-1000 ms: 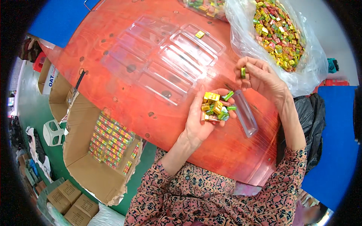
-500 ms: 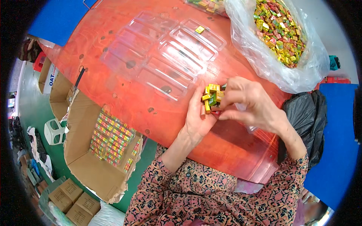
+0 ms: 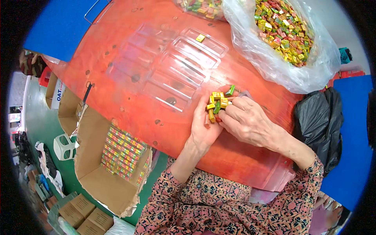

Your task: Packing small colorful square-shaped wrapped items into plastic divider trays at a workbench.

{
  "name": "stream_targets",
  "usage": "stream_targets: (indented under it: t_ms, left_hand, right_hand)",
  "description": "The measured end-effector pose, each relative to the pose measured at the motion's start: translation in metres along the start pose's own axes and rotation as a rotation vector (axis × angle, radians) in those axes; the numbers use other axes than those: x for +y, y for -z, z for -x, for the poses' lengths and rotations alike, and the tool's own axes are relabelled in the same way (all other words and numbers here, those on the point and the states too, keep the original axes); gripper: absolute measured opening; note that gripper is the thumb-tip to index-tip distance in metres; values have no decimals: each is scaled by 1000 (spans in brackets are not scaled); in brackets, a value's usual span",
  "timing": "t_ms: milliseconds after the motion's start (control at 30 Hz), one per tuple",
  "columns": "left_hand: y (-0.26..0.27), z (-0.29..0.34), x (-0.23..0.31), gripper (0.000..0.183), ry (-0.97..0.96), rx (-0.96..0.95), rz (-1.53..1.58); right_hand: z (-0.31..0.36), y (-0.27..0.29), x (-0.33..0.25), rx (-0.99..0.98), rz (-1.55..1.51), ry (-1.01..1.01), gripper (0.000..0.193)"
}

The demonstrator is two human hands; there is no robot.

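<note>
My left hand [image 3: 201,126] is cupped, palm up, around a heap of small wrapped blocks [image 3: 217,102] in yellow, green and reddish brown. Against the right side of this heap lie the curled fingers of my right hand [image 3: 247,120]; their tips are hidden, so what they pinch does not show. A green block [image 3: 230,90] sticks up at the far edge of the heap. Beyond both hands, a transparent plastic tray [image 3: 148,91] with long compartments lies on the red table [image 3: 129,100]. One yellow block [image 3: 200,38] sits in its far right compartment.
A large plastic bag [image 3: 309,78] full of similar blocks stands at the far right, beside a smaller bag [image 3: 203,9]. Black plastic [image 3: 319,117] lies right of the table. On the left, an open carton [image 3: 105,192] contains filled trays [image 3: 123,150]; a white stool [image 3: 64,147] is behind it.
My right hand has come down onto the heap, and its fingers have curled in more. The green block at the far edge now shows. The whole view has shifted slightly.
</note>
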State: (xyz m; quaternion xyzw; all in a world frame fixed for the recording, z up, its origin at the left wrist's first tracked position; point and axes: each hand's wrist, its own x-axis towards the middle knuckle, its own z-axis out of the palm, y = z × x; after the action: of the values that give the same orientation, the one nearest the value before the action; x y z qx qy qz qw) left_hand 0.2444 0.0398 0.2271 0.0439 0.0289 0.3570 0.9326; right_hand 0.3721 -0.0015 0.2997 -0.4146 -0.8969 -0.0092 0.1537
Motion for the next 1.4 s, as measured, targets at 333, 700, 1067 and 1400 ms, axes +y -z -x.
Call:
stream_targets:
  t_ms: [333, 700, 1067, 1400]
  left_hand:
    - [-1, 2, -2, 52, 50, 99, -107]
    - [-1, 4, 4, 50, 38, 32, 112]
    - [-5, 4, 3, 51, 81, 118, 64]
    - [-3, 5, 4, 50, 88, 119, 102]
  right_hand:
    - [5, -8, -2, 42, 96, 43, 22]
    - [-18, 33, 38, 232, -763, -690, 15]
    - [-84, -26, 135, 284, -190, -551, 25]
    - [-79, -42, 147, 295, -490, -461, 16]
